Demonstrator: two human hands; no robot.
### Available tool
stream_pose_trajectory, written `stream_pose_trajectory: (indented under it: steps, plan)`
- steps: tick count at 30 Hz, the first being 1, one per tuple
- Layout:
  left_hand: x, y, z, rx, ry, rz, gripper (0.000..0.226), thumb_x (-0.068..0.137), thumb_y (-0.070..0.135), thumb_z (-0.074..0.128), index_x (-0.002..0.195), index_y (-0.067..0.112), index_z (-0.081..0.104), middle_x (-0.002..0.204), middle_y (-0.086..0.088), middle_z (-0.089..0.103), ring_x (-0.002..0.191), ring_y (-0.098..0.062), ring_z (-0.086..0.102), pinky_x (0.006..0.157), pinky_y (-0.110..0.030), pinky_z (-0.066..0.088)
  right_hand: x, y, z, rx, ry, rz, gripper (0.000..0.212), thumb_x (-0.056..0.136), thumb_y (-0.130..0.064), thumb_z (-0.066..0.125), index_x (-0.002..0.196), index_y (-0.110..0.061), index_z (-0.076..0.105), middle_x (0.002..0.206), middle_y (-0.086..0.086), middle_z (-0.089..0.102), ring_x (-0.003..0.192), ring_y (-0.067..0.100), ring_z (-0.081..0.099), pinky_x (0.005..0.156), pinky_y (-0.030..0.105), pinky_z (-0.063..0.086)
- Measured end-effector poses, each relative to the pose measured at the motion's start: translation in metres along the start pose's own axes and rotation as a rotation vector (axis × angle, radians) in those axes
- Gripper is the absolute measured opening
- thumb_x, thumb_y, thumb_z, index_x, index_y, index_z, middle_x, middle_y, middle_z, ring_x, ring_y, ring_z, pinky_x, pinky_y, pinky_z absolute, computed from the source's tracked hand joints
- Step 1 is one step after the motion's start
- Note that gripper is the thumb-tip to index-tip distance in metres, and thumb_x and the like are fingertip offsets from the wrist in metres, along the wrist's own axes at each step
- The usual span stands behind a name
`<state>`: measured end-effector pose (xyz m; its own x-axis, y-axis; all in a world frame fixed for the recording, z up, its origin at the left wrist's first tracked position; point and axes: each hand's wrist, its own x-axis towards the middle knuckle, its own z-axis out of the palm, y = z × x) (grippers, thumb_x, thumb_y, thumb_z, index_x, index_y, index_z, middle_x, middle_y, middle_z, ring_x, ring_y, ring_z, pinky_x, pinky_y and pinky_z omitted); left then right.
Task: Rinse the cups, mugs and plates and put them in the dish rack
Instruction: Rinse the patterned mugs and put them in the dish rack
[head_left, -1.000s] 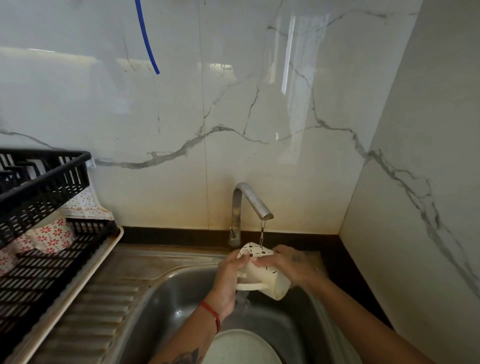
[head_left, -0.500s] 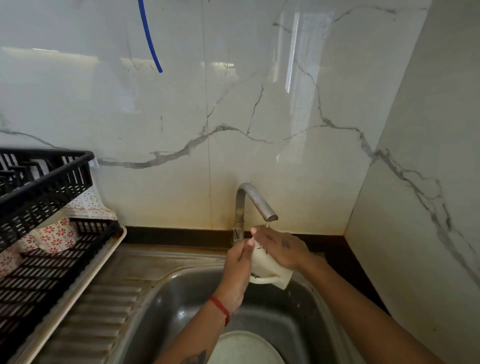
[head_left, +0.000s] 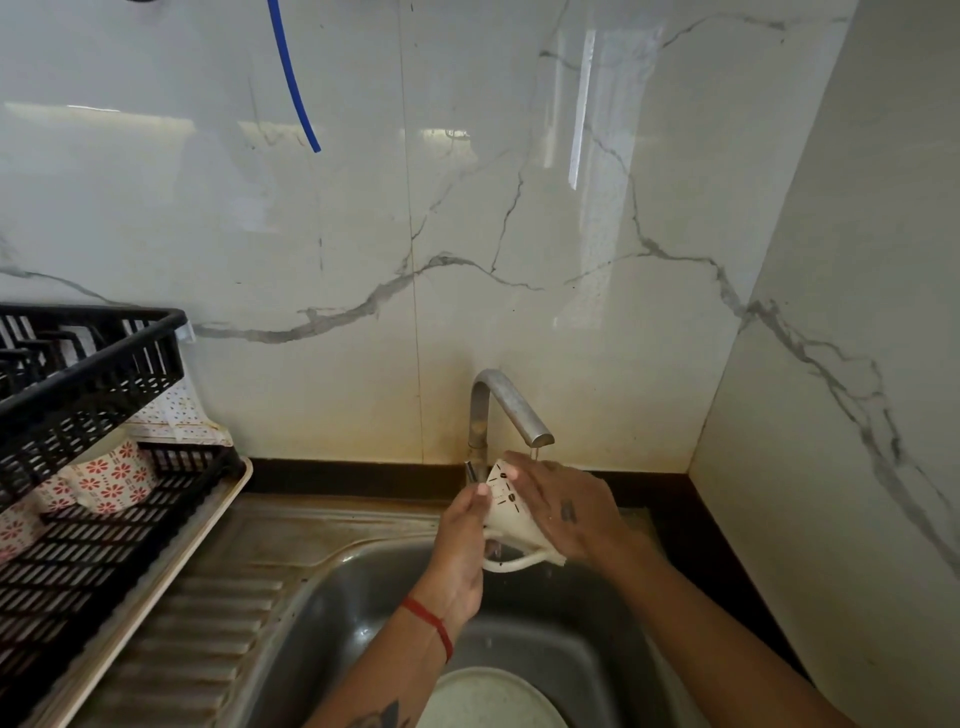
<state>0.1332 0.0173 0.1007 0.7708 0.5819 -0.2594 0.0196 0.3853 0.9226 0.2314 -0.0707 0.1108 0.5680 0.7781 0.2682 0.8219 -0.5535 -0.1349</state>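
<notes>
Since half a second earlier, the right hand had slid further across the mug, its palm now covering most of the side nearest the tap, while the mug stayed under the spout. The cream mug, marked with small dark dots and dashes, sat just below centre of the frame, above the steel sink and directly beneath the faucet. It was tilted, its long axis running from upper left to lower right, with the base toward the upper left and the thin loop handle hanging along its lower edge. The left hand closed around it from the left, fingertips pressed on the base; the right hand lay flat over it from the right, fingers extended rather than curled. The rim and mouth were hidden behind the right palm, and the water stream was hard to make out. A pale plate lay in the basin, cut off by the bottom edge. At left, the black dish rack ran out of frame, with red-flowered cups partly screened behind its lattice.
</notes>
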Motion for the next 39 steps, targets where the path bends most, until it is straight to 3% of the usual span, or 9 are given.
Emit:
stream_pose_trajectory:
  steps: [6,9,13,17,22,25,32,36,39]
  plan:
    - [-0.004,0.003,-0.005,-0.017,0.023,-0.018,0.026,0.102,0.03,0.041,0.104,0.02,0.065,0.098,-0.006,0.07,0.095,-0.026,0.064,0.089,-0.044,0.049,-0.023,-0.009,0.011,-0.192,0.149,-0.315,0.053,0.096,-0.046,0.039,0.145,-0.026,0.036,0.15,0.002,0.039,0.133,0.023,0.044,0.104,0.046,0.039]
    - [-0.006,0.001,-0.011,0.014,0.003,-0.007,0.025,0.101,0.028,0.041,0.105,0.017,0.063,0.099,-0.007,0.069,0.094,-0.025,0.063,0.085,-0.041,0.048,-0.016,0.004,-0.003,0.164,-0.191,-0.14,0.07,0.088,-0.064,0.045,0.146,-0.051,0.008,0.157,-0.01,0.02,0.136,0.019,0.034,0.106,0.045,0.034]
    - [-0.01,-0.001,-0.018,-0.013,-0.113,0.021,0.024,0.098,0.026,0.045,0.109,0.013,0.063,0.099,-0.008,0.071,0.095,-0.025,0.065,0.077,-0.035,0.053,-0.004,0.017,-0.028,0.678,-0.442,0.125,0.094,0.071,-0.043,0.079,0.144,-0.05,0.02,0.135,-0.006,0.046,0.112,0.017,0.051,0.101,0.041,0.044]
    - [-0.005,0.012,-0.026,0.319,-0.326,0.04,0.034,0.086,0.011,0.065,0.117,0.021,0.056,0.109,-0.002,0.07,0.098,-0.016,0.066,0.072,-0.024,0.053,-0.017,0.003,-0.021,0.211,-0.274,0.008,0.098,0.07,-0.059,0.07,0.148,-0.045,0.013,0.146,-0.008,0.039,0.126,0.017,0.045,0.104,0.04,0.037]
    - [0.001,0.019,-0.028,0.298,-0.355,0.065,0.042,0.086,0.005,0.065,0.125,0.017,0.057,0.124,-0.003,0.064,0.121,-0.022,0.054,0.108,-0.048,0.038,-0.035,-0.021,0.005,-0.138,-0.085,-0.154,0.091,0.088,-0.054,0.055,0.147,-0.039,-0.012,0.16,0.003,0.001,0.143,0.031,0.018,0.112,0.046,0.024]
    - [0.0,0.01,-0.031,0.233,-0.362,0.049,0.036,0.088,0.009,0.062,0.123,0.019,0.061,0.125,-0.002,0.064,0.123,-0.022,0.052,0.106,-0.043,0.038,-0.029,-0.014,-0.004,-0.094,-0.173,-0.211,0.094,0.085,-0.054,0.058,0.148,-0.041,-0.01,0.161,-0.002,-0.006,0.145,0.028,0.013,0.114,0.047,0.021]
    - [-0.004,0.013,-0.035,0.236,-0.407,0.117,0.047,0.072,0.022,0.071,0.117,0.012,0.062,0.109,-0.007,0.071,0.111,-0.026,0.06,0.098,-0.041,0.043,-0.017,-0.001,-0.042,0.541,-0.417,0.057,0.104,0.07,-0.043,0.081,0.144,-0.05,0.009,0.138,-0.007,0.045,0.12,0.018,0.049,0.103,0.039,0.042]
    - [-0.003,0.008,-0.029,0.263,-0.375,0.1,0.035,0.084,0.013,0.066,0.118,0.022,0.064,0.114,0.004,0.069,0.112,-0.015,0.057,0.092,-0.031,0.039,-0.029,-0.024,-0.017,-0.021,-0.204,-0.095,0.105,0.084,-0.042,0.067,0.151,-0.029,-0.013,0.16,0.001,-0.003,0.143,0.031,0.018,0.112,0.048,0.027]
    - [-0.003,0.004,-0.028,0.223,-0.385,0.076,0.038,0.085,0.017,0.064,0.12,0.03,0.062,0.124,0.015,0.062,0.12,-0.005,0.047,0.097,-0.031,0.034,-0.029,-0.026,-0.007,-0.08,-0.177,-0.217,0.101,0.086,-0.044,0.063,0.148,-0.038,-0.016,0.158,-0.005,-0.02,0.146,0.03,0.003,0.113,0.053,0.02]
